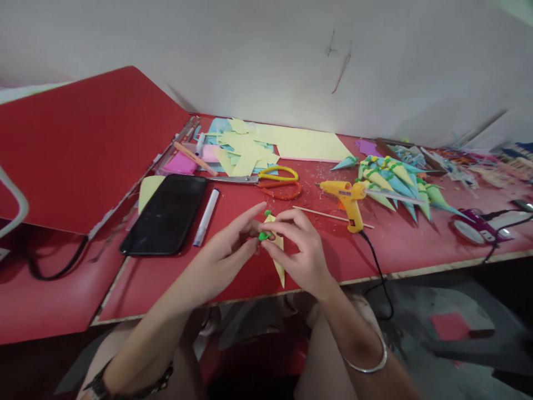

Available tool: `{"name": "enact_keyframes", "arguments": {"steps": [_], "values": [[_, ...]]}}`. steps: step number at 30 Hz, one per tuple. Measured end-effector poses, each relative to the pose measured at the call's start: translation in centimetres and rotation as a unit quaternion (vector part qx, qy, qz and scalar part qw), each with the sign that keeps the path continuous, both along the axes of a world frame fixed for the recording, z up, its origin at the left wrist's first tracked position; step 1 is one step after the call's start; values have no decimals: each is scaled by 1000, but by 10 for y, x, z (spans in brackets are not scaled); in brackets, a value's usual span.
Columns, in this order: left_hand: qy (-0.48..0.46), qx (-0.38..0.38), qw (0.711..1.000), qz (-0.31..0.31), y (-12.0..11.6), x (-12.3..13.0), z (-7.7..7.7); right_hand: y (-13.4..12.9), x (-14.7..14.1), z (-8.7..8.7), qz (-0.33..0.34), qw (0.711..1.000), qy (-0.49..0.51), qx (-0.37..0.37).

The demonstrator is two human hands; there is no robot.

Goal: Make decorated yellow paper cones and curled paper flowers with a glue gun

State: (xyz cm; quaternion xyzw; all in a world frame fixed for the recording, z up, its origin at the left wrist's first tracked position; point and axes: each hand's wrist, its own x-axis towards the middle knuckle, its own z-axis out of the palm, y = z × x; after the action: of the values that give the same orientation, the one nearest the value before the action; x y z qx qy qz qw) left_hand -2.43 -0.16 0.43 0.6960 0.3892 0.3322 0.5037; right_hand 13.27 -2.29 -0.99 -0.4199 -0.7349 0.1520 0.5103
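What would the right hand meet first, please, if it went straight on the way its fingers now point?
The right hand would probably meet the small green piece at its fingertips first, with the left hand just beyond; how they sit in depth is unclear.

You hold a small bright-green piece [263, 236] near a pale-yellow paper cone [280, 270], its tip pointing toward you.

yellow cone [280, 268]: partly hidden behind right fingers [288, 228] | white cable [24, 208]: cut off by left picture edge
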Motion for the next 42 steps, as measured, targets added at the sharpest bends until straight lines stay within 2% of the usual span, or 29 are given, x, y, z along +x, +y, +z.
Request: {"name": "enact_keyframes", "arguments": {"steps": [5,13,18,20,22,25,27,29,30,33,35,38,42], "values": [[-29,-26,999,3,1,0,3,0,0,-1,-24,1000,8,9],[1,-10,1000,6,0,4,5,-1,-3,-2,-43,998,-12,49],[-26,-9,999,22,-1,6,4,-4,-6,0,-35,998,-16,40],[-25,-10,999,40,-1,5,4,-5,-5,0,-40,998,40,12],[-12,1,997,76,-1,4,6,-3,-3,0,-78,987,139,-18],[30,37,992,114,0,1,9,3,5,-5,-145,944,293,-33],[77,79,990,93,0,2,8,7,10,-8,-140,926,347,-49],[151,155,976,25,-1,4,5,9,12,-10,-120,922,361,-72],[204,198,959,-17,-2,6,3,9,12,-10,-117,924,356,-83],[375,297,870,-118,-3,12,-5,8,9,-8,-131,930,326,-108],[438,325,827,-135,-3,14,-9,7,8,-7,-138,932,313,-121],[451,340,816,-128,-2,13,-12,7,8,-7,-135,936,299,-127],[419,328,839,-113,-1,11,-13,8,11,-8,-132,944,280,-113]]}}
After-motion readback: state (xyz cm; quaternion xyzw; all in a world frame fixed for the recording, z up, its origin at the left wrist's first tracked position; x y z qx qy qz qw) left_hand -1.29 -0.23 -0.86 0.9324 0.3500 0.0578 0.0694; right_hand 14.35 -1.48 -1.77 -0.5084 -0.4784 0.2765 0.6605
